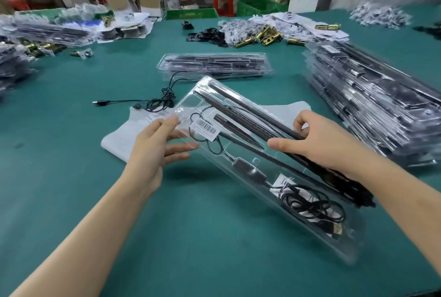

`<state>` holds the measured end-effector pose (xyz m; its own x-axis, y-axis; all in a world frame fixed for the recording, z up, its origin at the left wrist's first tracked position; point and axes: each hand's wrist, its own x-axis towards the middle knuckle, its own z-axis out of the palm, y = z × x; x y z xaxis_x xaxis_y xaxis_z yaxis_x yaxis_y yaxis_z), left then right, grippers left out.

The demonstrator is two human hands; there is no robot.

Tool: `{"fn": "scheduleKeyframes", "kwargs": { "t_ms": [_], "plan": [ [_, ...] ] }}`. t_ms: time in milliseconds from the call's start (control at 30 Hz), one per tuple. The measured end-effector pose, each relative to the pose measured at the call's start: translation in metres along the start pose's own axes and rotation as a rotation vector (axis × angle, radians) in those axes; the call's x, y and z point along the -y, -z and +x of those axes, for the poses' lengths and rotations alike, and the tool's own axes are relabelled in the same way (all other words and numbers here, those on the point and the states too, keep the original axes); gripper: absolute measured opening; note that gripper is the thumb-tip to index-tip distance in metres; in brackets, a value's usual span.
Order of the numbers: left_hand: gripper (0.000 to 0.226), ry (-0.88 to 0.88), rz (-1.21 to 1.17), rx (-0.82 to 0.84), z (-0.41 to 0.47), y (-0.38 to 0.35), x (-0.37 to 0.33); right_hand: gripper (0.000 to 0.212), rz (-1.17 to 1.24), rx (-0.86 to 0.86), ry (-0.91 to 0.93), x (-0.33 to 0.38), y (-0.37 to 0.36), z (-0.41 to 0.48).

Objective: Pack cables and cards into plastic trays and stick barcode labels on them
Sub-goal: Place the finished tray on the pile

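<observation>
1. Tray [238, 172]: clear plastic, held off the table [71, 110] and tilted, its long axis running from upper left to lower right.
2. Left hand [155, 148]: pinches the tray's near left edge, thumb on top and straight fingers underneath (seen through the plastic).
3. Right hand [317, 144]: grips the tray's far long edge, fingers curled over the rim and thumb lying on the upper face.
4. Label [207, 129]: white barcode sticker on the tray's upper face, between the two hands.
5. Rods [241, 115]: several black rods lying lengthwise in the tray's channels.
6. Cable [317, 203]: black, coiled in the tray's lower compartment; a lead runs up from it through an inline switch [253, 174] to a loop beneath the label.
7. Card [284, 182]: white, partly under the coil.
8. Sheet [119, 139]: white paper flat on the table below the tray, a barcode visible near its top edge.
9. Loose cable [152, 102]: black, on the table just beyond the sheet.
10. Second tray [214, 65]: filled, lying flat farther back.
11. Stack [370, 101]: many filled trays piled at the right.
12. Brass parts [267, 35]: scattered among papers at the far side.
</observation>
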<state>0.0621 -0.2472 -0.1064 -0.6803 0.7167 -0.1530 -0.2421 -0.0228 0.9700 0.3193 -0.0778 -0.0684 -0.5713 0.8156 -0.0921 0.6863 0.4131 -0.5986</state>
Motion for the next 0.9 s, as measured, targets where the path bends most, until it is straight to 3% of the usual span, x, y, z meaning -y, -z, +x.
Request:
{"fn": "scheduleKeyframes", "kwargs": {
  "t_ms": [200,333,433,600,767,900],
  "plan": [
    [0.024,0.021,0.069,0.032,0.014,-0.005,-0.001,0.077,-0.093,0.013,0.028,-0.002,0.016,0.002],
    [0.036,0.014,0.099,0.049,0.021,-0.009,0.001,0.077,-0.081,0.049,0.038,-0.013,0.026,0.003],
    [0.026,0.015,0.059,0.071,0.025,-0.01,0.005,0.076,-0.01,0.144,-0.002,-0.026,0.038,0.004],
    [0.022,0.019,0.009,0.053,0.026,-0.011,0.018,0.078,-0.102,0.272,0.011,-0.047,0.043,0.002],
    [0.025,-0.011,-0.12,0.035,0.026,-0.007,0.026,0.068,0.023,0.176,0.053,-0.037,0.049,-0.001],
    [0.044,-0.02,-0.128,0.091,0.021,-0.007,0.026,0.062,0.18,0.015,0.006,-0.015,0.089,0.01]
  ]
}}
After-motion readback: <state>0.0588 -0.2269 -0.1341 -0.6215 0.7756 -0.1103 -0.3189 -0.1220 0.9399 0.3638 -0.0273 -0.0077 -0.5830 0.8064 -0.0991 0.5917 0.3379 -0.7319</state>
